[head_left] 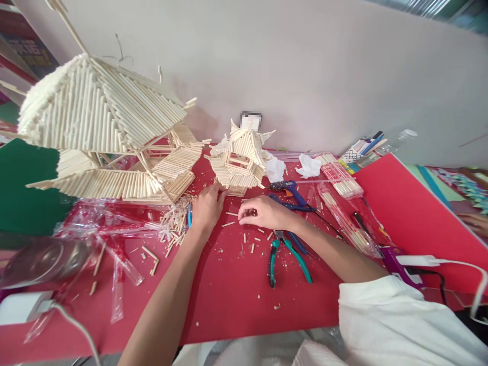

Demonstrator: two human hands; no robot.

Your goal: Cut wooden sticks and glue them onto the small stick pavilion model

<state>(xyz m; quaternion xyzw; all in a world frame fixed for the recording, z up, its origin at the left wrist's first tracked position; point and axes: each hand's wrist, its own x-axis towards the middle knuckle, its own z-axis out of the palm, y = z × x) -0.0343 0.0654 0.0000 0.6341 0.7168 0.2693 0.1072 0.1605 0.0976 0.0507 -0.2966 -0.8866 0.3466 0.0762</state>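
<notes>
My left hand (208,207) is closed at the lower left edge of a small pavilion model (244,157) built of wooden sticks, its fingertips at the model's base and partly hidden. To its right, my right hand (263,211) is curled low over the table, thumb and fingertips pinched together. Whatever is between them is too small to make out. Short cut sticks (229,223) lie just beside those fingertips. Teal-handled pliers (287,254) rest below my right hand, and a blue glue gun (292,190) lies behind it.
A large stick pavilion (114,117) stands at the left, above clear plastic wrapping (114,223) and a pile of stick scraps (175,223). Packs of sticks (341,175), crumpled tissue (308,166) and a red board (412,203) are at the right. A wall rises behind the red table (229,300).
</notes>
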